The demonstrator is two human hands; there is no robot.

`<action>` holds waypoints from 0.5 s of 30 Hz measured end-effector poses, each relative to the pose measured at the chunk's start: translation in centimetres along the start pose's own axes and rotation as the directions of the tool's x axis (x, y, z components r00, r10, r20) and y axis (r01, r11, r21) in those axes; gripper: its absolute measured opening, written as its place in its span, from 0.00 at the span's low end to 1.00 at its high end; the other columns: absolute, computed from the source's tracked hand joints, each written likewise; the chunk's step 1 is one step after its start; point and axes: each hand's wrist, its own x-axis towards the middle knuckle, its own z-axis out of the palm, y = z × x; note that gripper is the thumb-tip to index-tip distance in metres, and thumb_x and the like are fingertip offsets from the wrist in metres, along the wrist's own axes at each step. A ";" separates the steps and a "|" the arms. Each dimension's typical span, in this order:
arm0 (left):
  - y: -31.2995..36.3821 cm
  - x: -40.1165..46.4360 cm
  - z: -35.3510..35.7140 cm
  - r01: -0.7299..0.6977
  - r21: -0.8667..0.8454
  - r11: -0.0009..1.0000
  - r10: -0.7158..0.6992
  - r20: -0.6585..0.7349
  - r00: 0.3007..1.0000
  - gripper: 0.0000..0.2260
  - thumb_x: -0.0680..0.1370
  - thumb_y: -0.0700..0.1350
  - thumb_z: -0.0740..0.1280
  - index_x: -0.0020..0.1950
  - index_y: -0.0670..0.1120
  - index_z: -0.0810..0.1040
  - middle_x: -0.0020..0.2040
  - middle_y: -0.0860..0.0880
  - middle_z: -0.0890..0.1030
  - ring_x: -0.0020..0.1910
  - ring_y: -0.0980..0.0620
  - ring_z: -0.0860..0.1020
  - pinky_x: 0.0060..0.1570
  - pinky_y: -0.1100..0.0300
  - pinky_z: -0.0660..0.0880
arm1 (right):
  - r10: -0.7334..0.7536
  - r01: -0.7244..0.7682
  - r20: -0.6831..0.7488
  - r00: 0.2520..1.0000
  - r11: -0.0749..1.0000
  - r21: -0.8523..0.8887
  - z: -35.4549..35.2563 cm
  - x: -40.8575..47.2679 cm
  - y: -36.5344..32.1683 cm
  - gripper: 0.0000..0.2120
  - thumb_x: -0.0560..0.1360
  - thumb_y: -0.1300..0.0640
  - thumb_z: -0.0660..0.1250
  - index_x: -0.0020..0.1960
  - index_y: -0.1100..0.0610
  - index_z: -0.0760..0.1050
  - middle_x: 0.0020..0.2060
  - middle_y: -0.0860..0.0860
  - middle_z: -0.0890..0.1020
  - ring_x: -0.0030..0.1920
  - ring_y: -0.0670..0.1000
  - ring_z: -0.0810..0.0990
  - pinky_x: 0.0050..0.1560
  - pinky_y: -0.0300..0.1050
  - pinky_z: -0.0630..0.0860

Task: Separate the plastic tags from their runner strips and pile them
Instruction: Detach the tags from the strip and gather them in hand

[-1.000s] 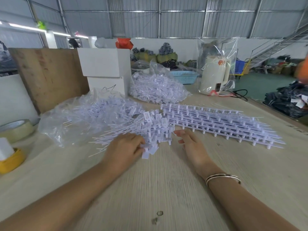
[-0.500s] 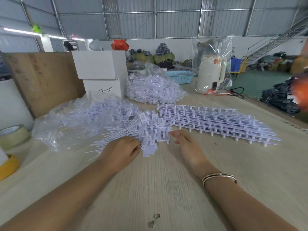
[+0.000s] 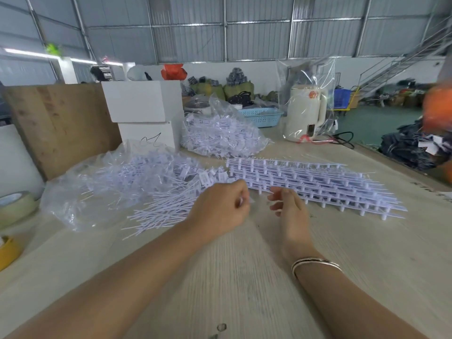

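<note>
stacked white boxes (image 3: 143, 111), plywood board (image 3: 61, 126), tape roll (image 3: 14, 206), bagged white kettle (image 3: 307, 112), blue basket (image 3: 263, 116), wooden table (image 3: 244, 277)

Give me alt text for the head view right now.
Two bare hands hover at a wooden table: left hand curled beside a pile of loose tags, right hand relaxed before stacked runner strips.

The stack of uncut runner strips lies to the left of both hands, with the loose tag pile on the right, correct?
Reversed. The head view shows the stack of runner strips right of both hands, and the loose tag pile on the left.
</note>
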 end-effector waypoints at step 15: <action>2.1 13.4 10.3 -0.060 0.479 0.876 -0.031 0.181 0.983 0.14 0.79 0.40 0.58 0.63 0.47 0.74 0.59 0.47 0.75 0.58 0.46 0.75 0.47 0.53 0.72 | 0.040 -0.039 -0.055 0.998 0.999 0.033 -0.6 2.6 1.0 0.17 0.80 0.57 0.53 0.42 0.54 0.79 0.33 0.47 0.78 0.33 0.44 0.73 0.36 0.33 0.70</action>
